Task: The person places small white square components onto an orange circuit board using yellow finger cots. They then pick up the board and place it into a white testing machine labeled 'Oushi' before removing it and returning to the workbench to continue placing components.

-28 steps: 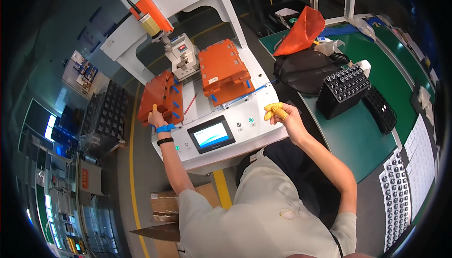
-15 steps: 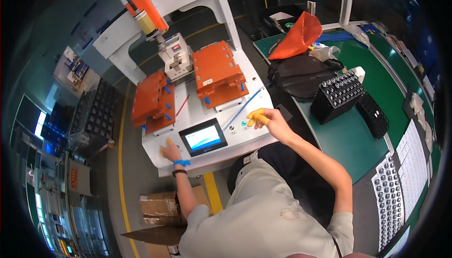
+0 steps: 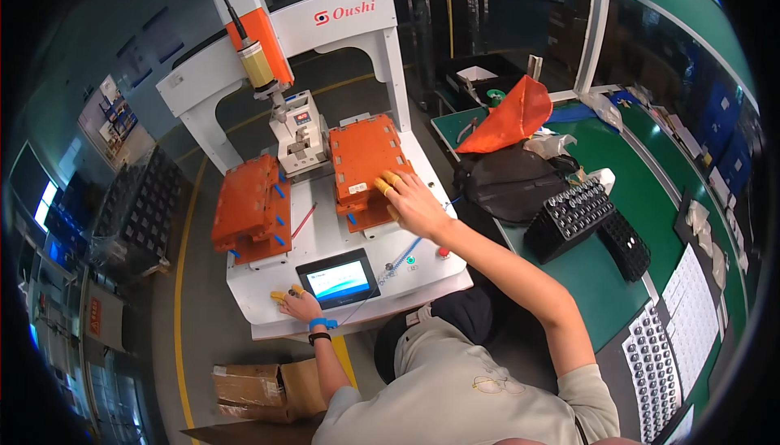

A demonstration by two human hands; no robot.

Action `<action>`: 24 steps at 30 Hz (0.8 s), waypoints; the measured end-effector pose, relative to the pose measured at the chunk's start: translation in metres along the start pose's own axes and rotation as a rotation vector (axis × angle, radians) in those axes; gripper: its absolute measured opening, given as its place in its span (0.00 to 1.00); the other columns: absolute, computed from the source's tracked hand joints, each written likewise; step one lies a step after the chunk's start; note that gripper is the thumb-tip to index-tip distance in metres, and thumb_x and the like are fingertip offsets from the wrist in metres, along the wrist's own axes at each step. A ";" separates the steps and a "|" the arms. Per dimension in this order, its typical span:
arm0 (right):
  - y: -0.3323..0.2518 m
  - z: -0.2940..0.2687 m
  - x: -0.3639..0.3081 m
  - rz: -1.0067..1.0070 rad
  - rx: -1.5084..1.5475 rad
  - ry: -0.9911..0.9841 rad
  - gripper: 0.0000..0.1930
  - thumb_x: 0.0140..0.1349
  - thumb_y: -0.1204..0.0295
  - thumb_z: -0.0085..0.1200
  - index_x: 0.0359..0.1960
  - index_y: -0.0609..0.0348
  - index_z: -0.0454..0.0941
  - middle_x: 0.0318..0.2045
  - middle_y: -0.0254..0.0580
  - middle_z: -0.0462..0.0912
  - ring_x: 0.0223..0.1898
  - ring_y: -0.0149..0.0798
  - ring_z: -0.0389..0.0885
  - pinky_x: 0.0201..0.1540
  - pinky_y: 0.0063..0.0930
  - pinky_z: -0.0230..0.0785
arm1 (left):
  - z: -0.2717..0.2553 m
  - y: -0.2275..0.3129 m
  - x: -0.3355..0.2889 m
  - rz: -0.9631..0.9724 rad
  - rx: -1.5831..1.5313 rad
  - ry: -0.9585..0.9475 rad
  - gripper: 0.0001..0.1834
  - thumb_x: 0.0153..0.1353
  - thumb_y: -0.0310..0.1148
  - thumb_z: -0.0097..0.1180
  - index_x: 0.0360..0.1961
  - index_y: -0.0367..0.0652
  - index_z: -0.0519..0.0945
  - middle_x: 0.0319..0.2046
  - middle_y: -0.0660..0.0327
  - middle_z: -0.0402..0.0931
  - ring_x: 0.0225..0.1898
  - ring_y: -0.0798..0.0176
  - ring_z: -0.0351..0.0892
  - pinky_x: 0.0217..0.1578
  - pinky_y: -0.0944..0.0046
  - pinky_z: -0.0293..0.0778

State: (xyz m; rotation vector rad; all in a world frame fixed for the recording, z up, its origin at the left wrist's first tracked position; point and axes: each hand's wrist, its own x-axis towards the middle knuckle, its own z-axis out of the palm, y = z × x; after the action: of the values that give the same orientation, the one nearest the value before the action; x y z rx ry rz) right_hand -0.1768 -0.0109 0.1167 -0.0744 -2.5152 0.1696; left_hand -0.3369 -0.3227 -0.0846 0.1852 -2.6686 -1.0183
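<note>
My left hand (image 3: 301, 304) is at the front left of a white benchtop machine (image 3: 266, 307), yellow covers on its fingertips. Its fingers are apart around a small dark button, left of the touch screen (image 3: 336, 279). My right hand (image 3: 413, 204), also in yellow finger covers, rests on the near right edge of the right orange fixture (image 3: 370, 156). Its fingers stretch over the top, and the thumb sits lower at the side. A matching orange fixture (image 3: 248, 201) with blue pins stands to the left. Between and behind them, the tool head (image 3: 279, 108) hangs over a small white feeder unit (image 3: 299, 132).
On the right, a green table (image 3: 597, 315) carries a black bag (image 3: 512, 173), an orange funnel-shaped sheet (image 3: 516, 116) and a black block of metal parts (image 3: 573, 221). A white tray of parts (image 3: 652, 372) lies nearer. A cardboard box (image 3: 252, 392) is on the floor, left.
My right hand has moved from above the machine's front right, left and forward onto the right orange fixture. My left hand has come to the button at the front left. The view has shifted.
</note>
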 end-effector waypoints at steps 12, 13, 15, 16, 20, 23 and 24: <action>0.025 0.040 0.071 -0.245 -0.544 -0.274 0.23 0.56 0.67 0.57 0.54 0.64 0.77 0.53 0.54 0.80 0.63 0.56 0.72 0.76 0.57 0.40 | -0.013 -0.008 0.044 -0.150 -0.204 0.020 0.29 0.62 0.28 0.53 0.60 0.18 0.67 0.54 0.29 0.71 0.58 0.35 0.70 0.63 0.45 0.62; 0.031 0.006 0.076 -0.280 -0.604 -0.350 0.20 0.54 0.67 0.58 0.48 0.62 0.81 0.47 0.49 0.83 0.57 0.50 0.79 0.76 0.59 0.38 | 0.021 0.008 0.041 0.004 -0.311 0.158 0.27 0.64 0.31 0.55 0.57 0.18 0.70 0.54 0.29 0.72 0.56 0.35 0.72 0.61 0.45 0.62; 0.031 0.019 0.086 -0.337 -0.621 -0.462 0.18 0.52 0.66 0.58 0.44 0.61 0.82 0.45 0.45 0.84 0.52 0.44 0.82 0.76 0.60 0.38 | -0.025 0.088 0.008 0.269 -0.647 -0.056 0.17 0.68 0.32 0.55 0.49 0.27 0.79 0.47 0.45 0.80 0.48 0.50 0.77 0.54 0.54 0.70; 0.029 0.015 0.097 -0.361 -0.650 -0.506 0.17 0.51 0.66 0.58 0.42 0.60 0.83 0.44 0.43 0.85 0.49 0.42 0.84 0.76 0.60 0.39 | -0.044 0.119 -0.010 0.196 -0.785 -0.305 0.13 0.69 0.32 0.54 0.47 0.33 0.82 0.41 0.54 0.82 0.42 0.62 0.78 0.47 0.61 0.73; 0.000 -0.038 0.091 -0.306 -0.289 -0.301 0.11 0.45 0.63 0.63 0.31 0.50 0.86 0.37 0.31 0.86 0.42 0.35 0.86 0.66 0.48 0.58 | -0.078 0.214 -0.072 0.225 -1.185 -1.129 0.25 0.72 0.51 0.48 0.51 0.38 0.80 0.46 0.56 0.83 0.45 0.61 0.81 0.46 0.60 0.75; -0.045 -0.065 0.082 -0.363 -0.215 -0.207 0.12 0.41 0.58 0.67 0.25 0.48 0.86 0.31 0.33 0.86 0.38 0.40 0.85 0.46 0.38 0.72 | -0.036 0.205 -0.055 -0.135 -1.833 -1.034 0.31 0.71 0.55 0.47 0.61 0.40 0.73 0.56 0.57 0.77 0.54 0.57 0.77 0.54 0.54 0.72; -0.052 -0.065 0.074 -0.337 -0.223 -0.173 0.12 0.40 0.60 0.67 0.27 0.47 0.87 0.32 0.33 0.87 0.38 0.40 0.86 0.45 0.39 0.73 | -0.025 0.213 -0.048 -0.067 -1.929 -0.954 0.30 0.70 0.54 0.48 0.63 0.42 0.71 0.60 0.58 0.74 0.56 0.58 0.75 0.56 0.55 0.72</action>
State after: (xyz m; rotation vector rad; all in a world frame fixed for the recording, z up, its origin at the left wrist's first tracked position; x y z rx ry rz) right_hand -0.1992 -0.0487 0.2188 0.2843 -2.6635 -0.2520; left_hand -0.2876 -0.1699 0.0653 -0.7230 -0.8039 -3.4896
